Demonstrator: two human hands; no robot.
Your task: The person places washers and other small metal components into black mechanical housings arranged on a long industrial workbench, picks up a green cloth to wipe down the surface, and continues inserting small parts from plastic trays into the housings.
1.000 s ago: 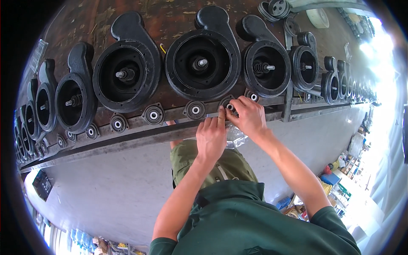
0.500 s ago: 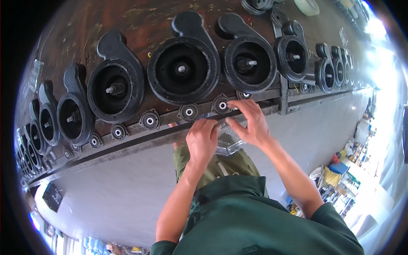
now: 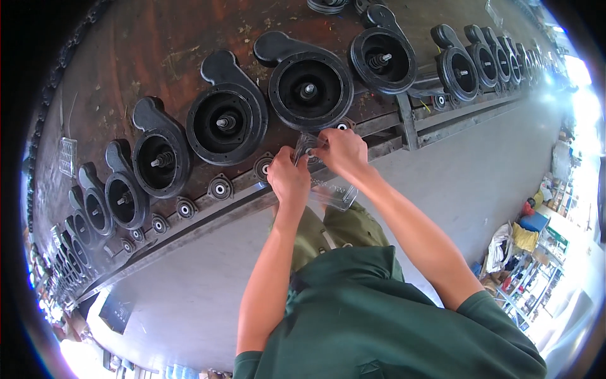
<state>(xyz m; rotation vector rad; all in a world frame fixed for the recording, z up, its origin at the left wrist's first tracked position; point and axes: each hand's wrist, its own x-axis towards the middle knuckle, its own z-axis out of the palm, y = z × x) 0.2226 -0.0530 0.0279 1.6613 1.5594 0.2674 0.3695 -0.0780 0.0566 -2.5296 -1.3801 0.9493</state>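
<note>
At the front edge of the worn, dark brown worktable (image 3: pixel 161 41), in the head view, two bare hands are working just beside each other. The left hand (image 3: pixel 289 180) is curling its fingers beside a transparent plastic container (image 3: pixel 339 196); whether it is gripping this, I cannot tell. The right hand (image 3: pixel 344 150) is holding its thumb and forefinger close together at a small, dark, round flange with a pale central ring (image 3: pixel 310 151); what they are pinching, I cannot tell. This flange is lying at the grey metal rail (image 3: pixel 242 184), partly covered by fingers and plastic. Directly behind, a black, snail-shaped housing (image 3: pixel 309 90) is standing with its shaft showing.
</note>
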